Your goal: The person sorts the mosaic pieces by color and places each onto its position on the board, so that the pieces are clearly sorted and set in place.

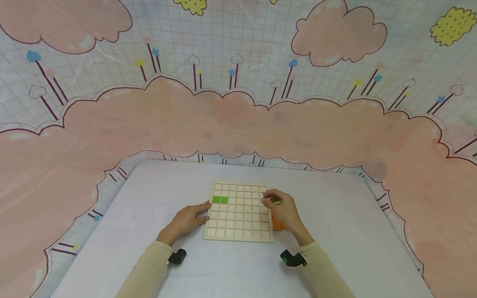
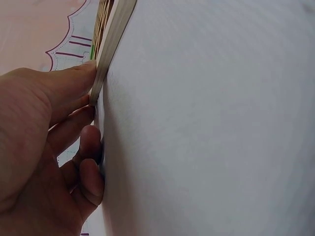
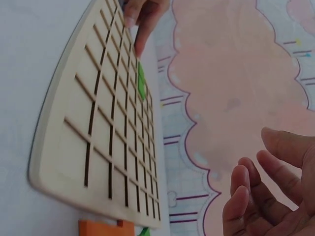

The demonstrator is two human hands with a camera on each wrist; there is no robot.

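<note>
A square pale wooden grid board (image 1: 238,241) lies on the white table, with two green squares (image 1: 220,199) side by side in cells at its left. My left hand (image 1: 188,219) rests at the board's left edge; the left wrist view shows fingertips (image 2: 88,69) touching the rim. Over the board's right edge, my right hand (image 1: 283,207) hovers with loosely bent fingers. In the right wrist view nothing shows between the right hand's fingers (image 3: 270,201). Partly hidden beneath that hand are an orange piece (image 1: 277,223) and a green piece (image 1: 276,203) beside the board.
The white table (image 1: 179,178) extends around the board. Behind it hangs a cloth (image 1: 238,120) printed with clouds. A dark wrist camera (image 1: 177,256) sits by the left sleeve, another camera (image 1: 292,258) by the right.
</note>
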